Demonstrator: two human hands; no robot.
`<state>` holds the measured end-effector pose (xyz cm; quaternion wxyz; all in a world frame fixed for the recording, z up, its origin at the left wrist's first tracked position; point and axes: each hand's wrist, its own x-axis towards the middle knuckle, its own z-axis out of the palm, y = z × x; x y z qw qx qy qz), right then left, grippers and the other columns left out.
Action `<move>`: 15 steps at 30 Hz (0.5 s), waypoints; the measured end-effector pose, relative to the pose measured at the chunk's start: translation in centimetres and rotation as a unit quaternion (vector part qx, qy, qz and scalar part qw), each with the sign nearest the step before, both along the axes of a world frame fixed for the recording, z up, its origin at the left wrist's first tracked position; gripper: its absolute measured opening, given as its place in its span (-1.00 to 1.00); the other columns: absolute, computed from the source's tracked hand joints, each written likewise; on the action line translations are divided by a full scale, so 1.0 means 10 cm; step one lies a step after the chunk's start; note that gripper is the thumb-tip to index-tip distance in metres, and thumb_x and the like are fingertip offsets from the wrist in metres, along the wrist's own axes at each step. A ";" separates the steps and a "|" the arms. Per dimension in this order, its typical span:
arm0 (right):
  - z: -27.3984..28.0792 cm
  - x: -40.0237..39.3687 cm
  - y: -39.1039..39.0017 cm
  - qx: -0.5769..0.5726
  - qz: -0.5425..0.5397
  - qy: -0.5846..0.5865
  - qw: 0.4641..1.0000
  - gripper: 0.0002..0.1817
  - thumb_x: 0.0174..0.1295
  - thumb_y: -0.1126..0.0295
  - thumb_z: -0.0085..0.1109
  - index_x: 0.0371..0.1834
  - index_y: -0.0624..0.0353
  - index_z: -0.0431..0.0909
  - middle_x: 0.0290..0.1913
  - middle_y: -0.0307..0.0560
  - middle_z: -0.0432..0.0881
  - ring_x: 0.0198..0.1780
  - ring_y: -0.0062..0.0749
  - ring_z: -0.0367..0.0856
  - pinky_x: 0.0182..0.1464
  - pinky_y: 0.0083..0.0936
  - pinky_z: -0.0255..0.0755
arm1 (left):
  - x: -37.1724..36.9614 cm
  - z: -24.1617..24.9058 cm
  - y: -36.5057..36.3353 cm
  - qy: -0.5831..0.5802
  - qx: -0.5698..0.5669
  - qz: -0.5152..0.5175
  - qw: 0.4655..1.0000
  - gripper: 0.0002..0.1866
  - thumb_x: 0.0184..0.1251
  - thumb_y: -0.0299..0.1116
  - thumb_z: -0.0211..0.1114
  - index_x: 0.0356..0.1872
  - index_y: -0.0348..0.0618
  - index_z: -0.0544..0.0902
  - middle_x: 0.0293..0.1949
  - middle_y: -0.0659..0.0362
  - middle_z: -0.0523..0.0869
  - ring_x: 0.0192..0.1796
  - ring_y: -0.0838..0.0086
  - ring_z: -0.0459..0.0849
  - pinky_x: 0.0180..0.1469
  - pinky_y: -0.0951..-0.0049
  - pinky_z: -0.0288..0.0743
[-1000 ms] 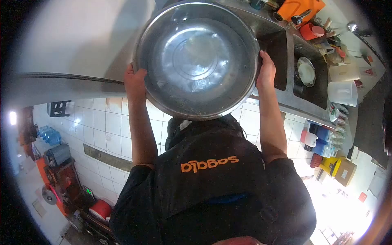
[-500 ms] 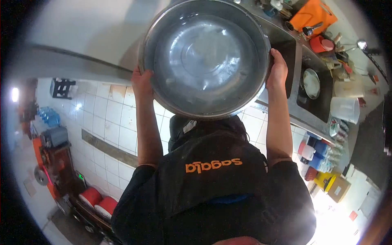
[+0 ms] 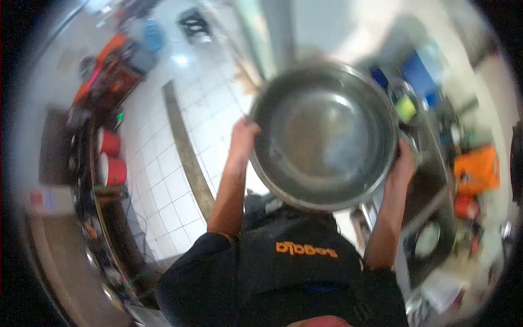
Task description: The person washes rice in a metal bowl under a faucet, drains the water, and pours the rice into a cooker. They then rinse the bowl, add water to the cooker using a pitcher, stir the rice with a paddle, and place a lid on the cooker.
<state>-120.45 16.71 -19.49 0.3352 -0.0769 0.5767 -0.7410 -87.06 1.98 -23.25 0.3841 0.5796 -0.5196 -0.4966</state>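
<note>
A large round metal basin (image 3: pixel 272 152) is held out in front of my body between both hands. My left hand (image 3: pixel 245 132) grips its rim on the left side, with the thumb over the edge. On the opposite side my right hand (image 3: pixel 403 161) is closed around the rim, fingers partly hidden beneath. The basin's inside shows bright reflections; motion blur hides whether any liquid lies in it. Just right of my right hand is the metal sink (image 3: pixel 437 203), with a pale round dish (image 3: pixel 427 240) in one compartment.
An orange bag (image 3: pixel 476 170) and a red container (image 3: pixel 466 206) stand along the sink's far side. White floor tiles (image 3: pixel 163 191) extend left, crossed by a dark strip (image 3: pixel 188 147). Farther left are red round containers (image 3: pixel 113 169); a black stool (image 3: pixel 194 25) stands toward the back.
My view has swung round, so the room appears rotated and blurred. The basin, still in both hands, now sits lower and farther right in view.
</note>
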 end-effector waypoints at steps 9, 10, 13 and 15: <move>-0.12 1.46 -0.49 -0.028 0.213 -0.047 0.975 -0.73 0.28 0.28 -0.13 -0.24 0.25 0.49 -0.25 -0.12 0.53 -0.23 -0.38 0.49 -0.11 -0.41 0.35 | 1.65 0.01 0.53 0.054 0.039 0.144 0.987 -0.63 -0.14 -0.54 0.08 -0.17 -0.36 0.55 -0.33 0.12 0.61 -0.28 0.44 0.56 -0.19 0.46 0.44; -0.25 1.64 -0.58 -0.077 0.249 -0.025 0.965 -0.74 0.28 0.28 -0.14 -0.26 0.24 0.48 -0.28 -0.13 0.53 -0.26 -0.40 0.48 -0.14 -0.42 0.36 | 1.93 -0.09 0.56 0.063 0.025 0.156 0.985 -0.63 -0.14 -0.54 0.08 -0.17 -0.36 0.55 -0.33 0.12 0.61 -0.28 0.44 0.56 -0.19 0.46 0.44; -0.52 2.11 -0.98 -0.052 0.353 -0.004 0.934 -0.74 0.29 0.29 -0.15 -0.31 0.23 0.48 -0.34 -0.14 0.54 -0.29 -0.44 0.48 -0.18 -0.47 0.36 | 2.55 -0.41 0.56 0.066 0.011 0.194 0.979 -0.62 -0.13 -0.54 0.08 -0.16 -0.35 0.55 -0.35 0.13 0.62 -0.31 0.44 0.58 -0.22 0.45 0.45; -0.66 2.50 -1.23 -0.029 0.364 -0.036 0.930 -0.74 0.29 0.29 -0.15 -0.33 0.23 0.49 -0.36 -0.15 0.54 -0.31 -0.45 0.47 -0.20 -0.50 0.36 | 2.94 -0.38 0.60 0.087 0.005 0.233 0.969 -0.63 -0.14 -0.58 0.08 -0.18 -0.35 0.56 -0.37 0.13 0.64 -0.34 0.45 0.59 -0.24 0.48 0.45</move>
